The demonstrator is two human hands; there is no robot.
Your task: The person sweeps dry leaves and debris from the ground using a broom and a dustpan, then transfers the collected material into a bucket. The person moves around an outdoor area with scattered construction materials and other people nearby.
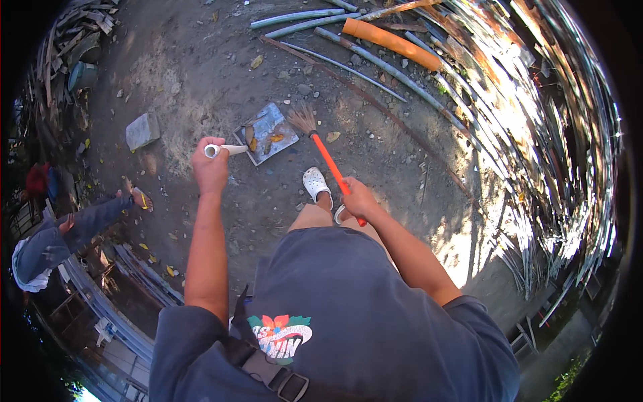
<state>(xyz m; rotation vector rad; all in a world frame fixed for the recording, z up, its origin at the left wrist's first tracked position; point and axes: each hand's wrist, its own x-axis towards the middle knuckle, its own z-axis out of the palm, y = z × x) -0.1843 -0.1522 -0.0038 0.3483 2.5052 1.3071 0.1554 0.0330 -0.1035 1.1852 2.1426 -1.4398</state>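
My left hand (211, 173) is closed around the white, pipe-like handle (234, 149) of a dustpan. The handle's round hollow end points up beside my thumb. The grey metal dustpan (269, 120) rests on the dirt ahead of me with several brown and yellowish dry leaves (276, 138) in it. In my right hand (360, 199) I grip the orange handle of a broom (326, 156). Its brown bristles (304, 119) reach down beside the pan's right edge; whether they touch the pan I cannot tell. My feet, in white clogs (316, 182), stand just behind the pan.
A pale stone block (143, 132) lies left of the dustpan. Long poles and an orange pipe (392, 44) lie far right, beside a big pile of thin sticks (562, 154). Another person (67, 241) is at the left. Scrap wood (50, 60) is heaped far left.
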